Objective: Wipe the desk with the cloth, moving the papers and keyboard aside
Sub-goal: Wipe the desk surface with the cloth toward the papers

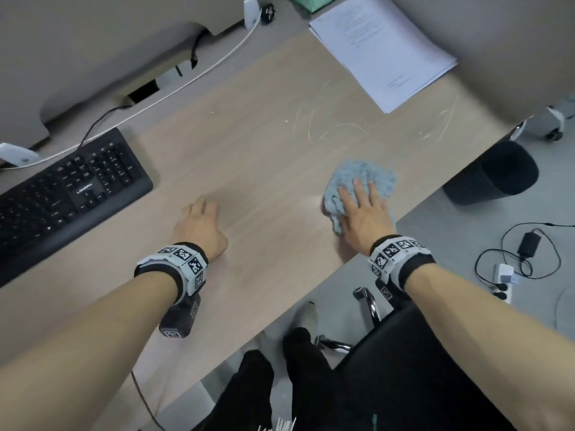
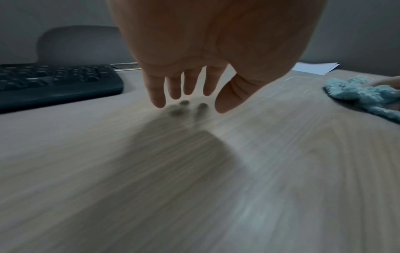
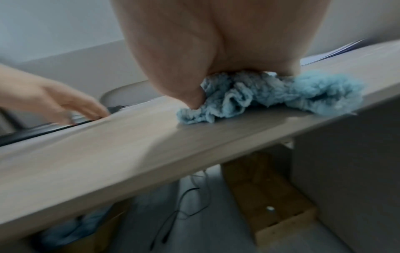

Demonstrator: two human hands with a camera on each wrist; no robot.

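The light wood desk point(image 1: 255, 144) carries a black keyboard point(image 1: 68, 185) at its left and a stack of white papers point(image 1: 382, 48) at the far right corner. A crumpled blue cloth point(image 1: 361, 178) lies near the front right edge. My right hand point(image 1: 362, 206) presses flat on the cloth, fingers straight; in the right wrist view the palm point(image 3: 216, 51) covers the cloth point(image 3: 281, 95). My left hand point(image 1: 202, 225) hovers just above bare desk right of the keyboard, holding nothing. Its fingers point(image 2: 188, 85) hang straight over their shadow, with the keyboard point(image 2: 54, 83) to the left.
Faint curved streaks point(image 1: 326, 126) mark the desk between cloth and papers. A white cable point(image 1: 199, 73) and a black one run behind the keyboard. On the floor stand a black bin point(image 1: 494, 172), a power strip with cords point(image 1: 504, 275) and a black chair point(image 1: 404, 353).
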